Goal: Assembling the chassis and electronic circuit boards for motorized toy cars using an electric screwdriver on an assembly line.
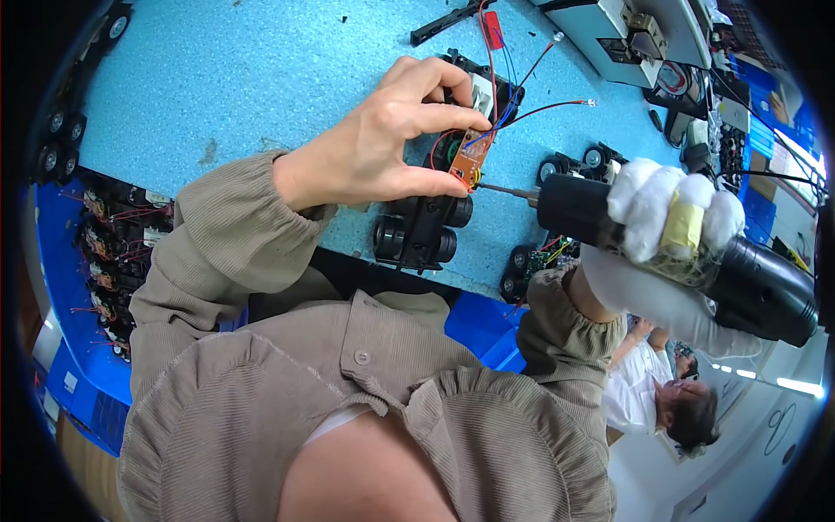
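My left hand [383, 139] pinches a small orange circuit board [472, 154] between thumb and fingers, holding it on a black toy car chassis [426, 228] that lies on the blue table [261, 78]. Red, blue and black wires [513, 96] run from the board. My right hand [670, 217], in a white glove, grips a black electric screwdriver [748, 278]. Its bit [504, 190] touches the board's lower edge.
More black chassis with wheels [574, 165] lie right of the board. A blue bin [104, 252] at the left holds several wired car parts. Grey equipment [626, 35] stands at the far right. Another person [661, 391] is at the lower right.
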Available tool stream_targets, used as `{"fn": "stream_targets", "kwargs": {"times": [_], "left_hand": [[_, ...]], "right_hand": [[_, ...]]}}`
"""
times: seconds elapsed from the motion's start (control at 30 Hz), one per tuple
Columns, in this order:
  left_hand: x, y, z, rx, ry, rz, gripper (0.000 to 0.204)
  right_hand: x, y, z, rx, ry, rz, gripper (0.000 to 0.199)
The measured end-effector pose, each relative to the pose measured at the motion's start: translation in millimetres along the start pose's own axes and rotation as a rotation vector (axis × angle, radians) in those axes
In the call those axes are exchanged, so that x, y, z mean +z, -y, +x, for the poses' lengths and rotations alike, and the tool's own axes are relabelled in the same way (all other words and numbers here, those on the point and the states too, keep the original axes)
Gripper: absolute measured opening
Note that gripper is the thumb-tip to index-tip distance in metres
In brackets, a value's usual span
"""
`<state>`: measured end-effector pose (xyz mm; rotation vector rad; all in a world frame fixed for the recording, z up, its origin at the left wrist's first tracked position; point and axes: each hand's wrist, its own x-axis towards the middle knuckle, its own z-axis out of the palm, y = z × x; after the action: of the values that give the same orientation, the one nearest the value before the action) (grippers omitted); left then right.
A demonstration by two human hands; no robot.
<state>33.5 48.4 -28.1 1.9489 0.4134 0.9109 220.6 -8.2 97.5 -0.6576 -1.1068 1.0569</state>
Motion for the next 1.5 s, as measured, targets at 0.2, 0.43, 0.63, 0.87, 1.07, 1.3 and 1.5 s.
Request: {"fn": "stream_targets", "kwargs": {"times": [0.2, 0.43, 0.63, 0.87, 1.07, 1.3, 1.5], "left_hand": [[-1.5, 0.9, -5.6, -0.026, -0.016, -0.002, 0.055], [-3.5, 1.0, -3.8, -0.027, -0.008, 0.012, 0.056], [-1.9, 0.9, -2.7, -0.018, -0.043, 0.024, 0.055], [5.2, -4.9, -1.2, -0.052, -0.103, 0.009, 0.049], [10.4, -13.2, -10.6, -0.089, -0.132, 0.100, 0.055], [36.2, -23.0, -9.4, -0.107, -0.222, 0.227, 0.068], [57.2, -29.9, -8.5, -0.189, -0.393, 0.332, 0.078]], "right_hand": [[8.1, -13.1, 0.8, 0.072, 0.027, -0.046, 0.082], [19.4, -14.4, 0.2, 0.022, 0.016, -0.102, 0.085], [18.5, -17.5, 1.6, 0.005, 0.064, -0.101, 0.089], [22.9, -18.6, 3.1, -0.051, 0.207, -0.106, 0.092], [20.9, -33.8, -2.7, -0.071, 0.078, -0.116, 0.096], [14.2, -26.9, -9.3, -0.019, -0.055, -0.039, 0.098], [18.3, -27.7, -4.0, 0.010, 0.169, 0.022, 0.096]]}}
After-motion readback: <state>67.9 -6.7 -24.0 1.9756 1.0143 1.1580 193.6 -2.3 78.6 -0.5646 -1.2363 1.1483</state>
